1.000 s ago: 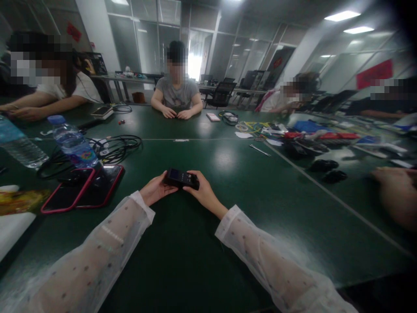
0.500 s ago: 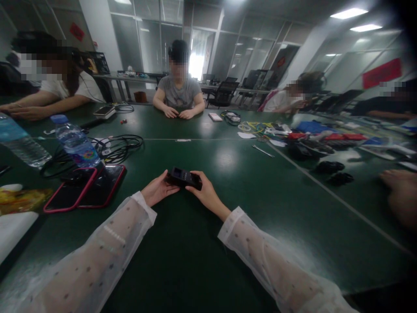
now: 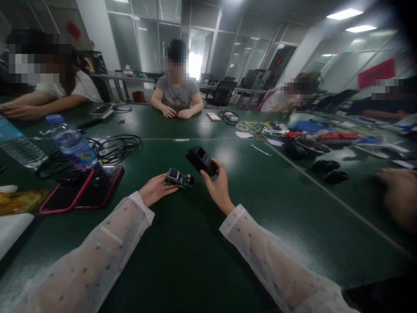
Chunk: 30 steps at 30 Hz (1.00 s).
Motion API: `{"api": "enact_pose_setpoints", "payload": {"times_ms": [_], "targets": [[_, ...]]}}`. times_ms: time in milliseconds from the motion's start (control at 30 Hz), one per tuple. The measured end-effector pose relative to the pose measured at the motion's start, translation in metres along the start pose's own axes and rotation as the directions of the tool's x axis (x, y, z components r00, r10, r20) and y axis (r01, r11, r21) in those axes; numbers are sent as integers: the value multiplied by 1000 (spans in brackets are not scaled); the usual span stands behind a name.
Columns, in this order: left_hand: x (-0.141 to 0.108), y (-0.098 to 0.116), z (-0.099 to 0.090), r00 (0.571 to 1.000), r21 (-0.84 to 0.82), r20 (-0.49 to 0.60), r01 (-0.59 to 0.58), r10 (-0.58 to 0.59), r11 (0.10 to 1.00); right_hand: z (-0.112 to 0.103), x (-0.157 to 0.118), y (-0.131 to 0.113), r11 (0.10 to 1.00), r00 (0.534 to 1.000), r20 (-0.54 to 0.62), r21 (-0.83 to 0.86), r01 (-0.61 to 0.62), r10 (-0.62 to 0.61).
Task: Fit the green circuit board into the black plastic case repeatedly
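A green circuit board with a small screen lies in my left hand, whose fingers reach under and around its left end. My right hand grips the lower right end of a black casing, tilted and held up to the right of the board. The casing and the board are apart. Both are above the dark green table.
Left on the table are two red-edged phones, a water bottle, another bottle and black cables. A wrench and piled tools lie right. A person sits opposite.
The black casing has come off the circuit board. My right hand has lifted it up and to the right, and the board now shows in my left hand.
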<state>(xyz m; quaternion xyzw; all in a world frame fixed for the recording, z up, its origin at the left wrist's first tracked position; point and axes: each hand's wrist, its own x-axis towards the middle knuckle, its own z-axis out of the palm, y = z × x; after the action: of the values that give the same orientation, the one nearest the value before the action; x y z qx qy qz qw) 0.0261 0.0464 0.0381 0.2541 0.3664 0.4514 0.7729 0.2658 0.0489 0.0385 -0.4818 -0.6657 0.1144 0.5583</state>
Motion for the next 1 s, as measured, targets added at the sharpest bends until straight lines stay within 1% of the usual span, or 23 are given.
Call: {"api": "enact_pose_setpoints", "payload": {"times_ms": [133,267,433,633,767,867,1000], "targets": [[-1,0,0,1000,5,-2,-2,2,1000,-13,10,27,996,993,-115,-77,-35,26],[-2,1,0,1000,9,2,-5,5,1000,-20,15,51,982,989,-143,-178,-70,44],[-2,3,2,1000,6,-25,9,-8,1000,-20,16,68,961,993,-102,-262,-91,66],[-3,3,3,1000,-5,-1,4,-4,1000,-16,14,76,953,998,-17,-295,-66,64],[-4,3,4,1000,2,-21,2,-2,1000,-14,14,81,951,997,32,-305,-52,65],[-5,4,5,999,15,-38,5,-4,1000,-13,13,83,952,997,48,-302,-40,57],[-5,3,4,1000,9,-25,-5,5,1000,-12,13,85,954,998,44,-297,-37,52]]}}
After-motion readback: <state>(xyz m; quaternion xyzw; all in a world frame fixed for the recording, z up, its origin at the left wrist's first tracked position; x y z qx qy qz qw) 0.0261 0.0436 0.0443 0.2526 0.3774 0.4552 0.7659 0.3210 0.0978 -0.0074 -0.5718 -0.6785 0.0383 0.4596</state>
